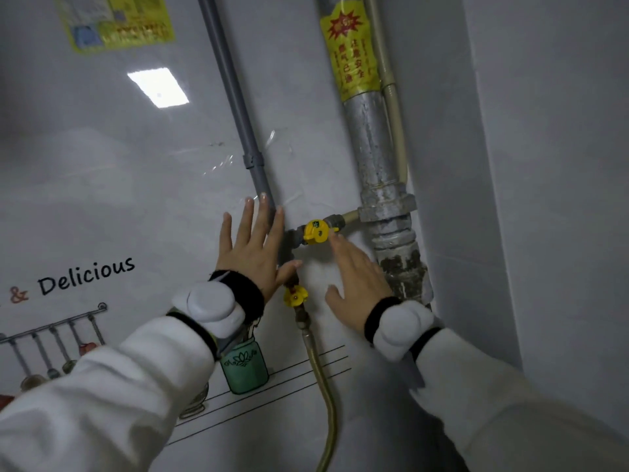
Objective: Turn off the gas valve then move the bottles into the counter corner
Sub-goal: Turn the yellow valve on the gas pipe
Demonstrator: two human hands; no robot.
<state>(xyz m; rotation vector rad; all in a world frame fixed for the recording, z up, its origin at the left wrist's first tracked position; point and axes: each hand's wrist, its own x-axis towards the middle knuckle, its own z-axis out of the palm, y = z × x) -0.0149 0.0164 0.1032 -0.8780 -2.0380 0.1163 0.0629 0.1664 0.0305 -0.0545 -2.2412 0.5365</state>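
Two yellow-handled gas valves sit on the wall pipework. The upper valve [316, 231] is on a short horizontal branch off the thick metal gas pipe [372, 148]. The lower valve [294, 296] sits above a brass flexible hose [318, 366]. My left hand [253, 248] is spread flat just left of the upper valve, thumb near the lower one, holding nothing. My right hand [355, 279] hovers with fingers apart, its fingertips just right of and below the upper valve handle. No bottles are in view.
A grey plastic pipe [235, 97] runs down the tiled wall to the valves. A yellow warning label [354, 52] wraps the thick pipe. The wall corner [476, 199] is close on the right. Kitchen decals cover the lower left wall.
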